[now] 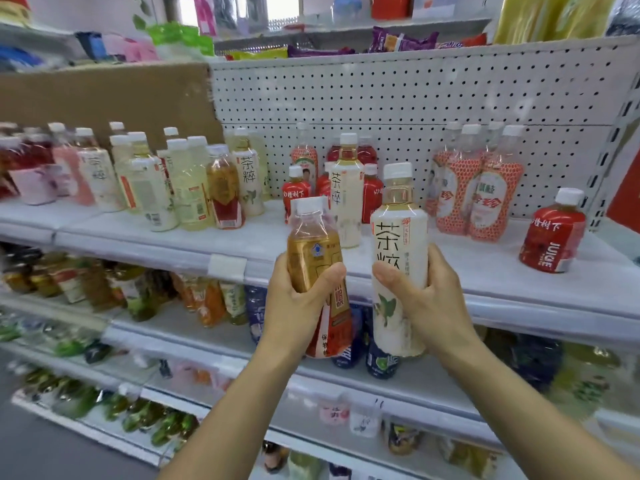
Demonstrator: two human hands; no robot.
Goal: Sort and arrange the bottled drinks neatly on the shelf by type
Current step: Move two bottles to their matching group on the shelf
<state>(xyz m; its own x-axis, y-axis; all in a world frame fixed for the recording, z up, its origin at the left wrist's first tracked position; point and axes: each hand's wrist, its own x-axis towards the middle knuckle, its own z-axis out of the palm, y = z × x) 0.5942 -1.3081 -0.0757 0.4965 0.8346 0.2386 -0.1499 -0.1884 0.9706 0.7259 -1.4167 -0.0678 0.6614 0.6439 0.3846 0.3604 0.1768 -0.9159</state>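
Note:
My left hand (298, 306) grips an amber tea bottle (313, 251) with a red and gold label, held in front of the shelf edge. Beside it, my right hand (426, 299) holds a white-labelled tea bottle (398, 237) upright. On the white shelf (485, 265) behind them stands another white-labelled tea bottle (346, 192) among red juice bottles (372, 195). To the left is a group of white-labelled tea bottles (152, 188) with one amber bottle (225, 188) at their right. Tall bottles with red patterned labels (485, 199) stand at the right, and a lone red juice bottle (554, 233) further right.
A perforated white back panel (415, 95) and brown cardboard (104, 98) stand behind the shelf. Red and pink drinks (34, 168) fill the far left. Lower shelves (173, 337) hold many other bottled drinks. Snack packets (398, 39) lie on the shelf above.

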